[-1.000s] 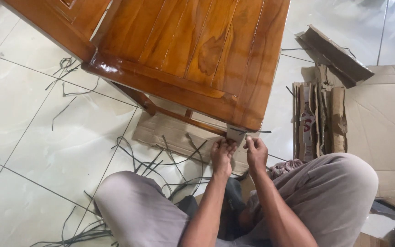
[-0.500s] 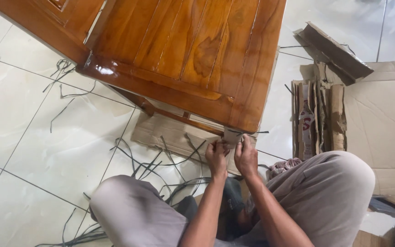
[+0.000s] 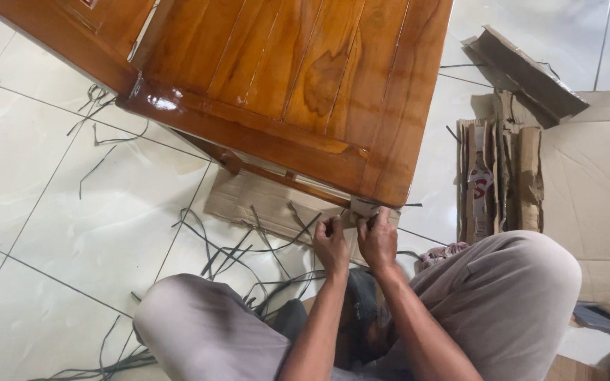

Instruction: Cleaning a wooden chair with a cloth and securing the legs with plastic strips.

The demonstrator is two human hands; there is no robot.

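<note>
Both hands, the left hand (image 3: 331,243) and right hand (image 3: 378,238), pinch close together on a pale wrapping scrap (image 3: 365,208) under the corner of the shiny wooden chair (image 3: 305,92), where a hard pull could tear it short.

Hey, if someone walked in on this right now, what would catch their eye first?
The glossy wooden furniture piece fills the top of the view. Just below its near corner, the left hand and right hand meet at a pale wrapping scrap. Dark cut straps litter the tiles, and torn cardboard lies right.
</note>
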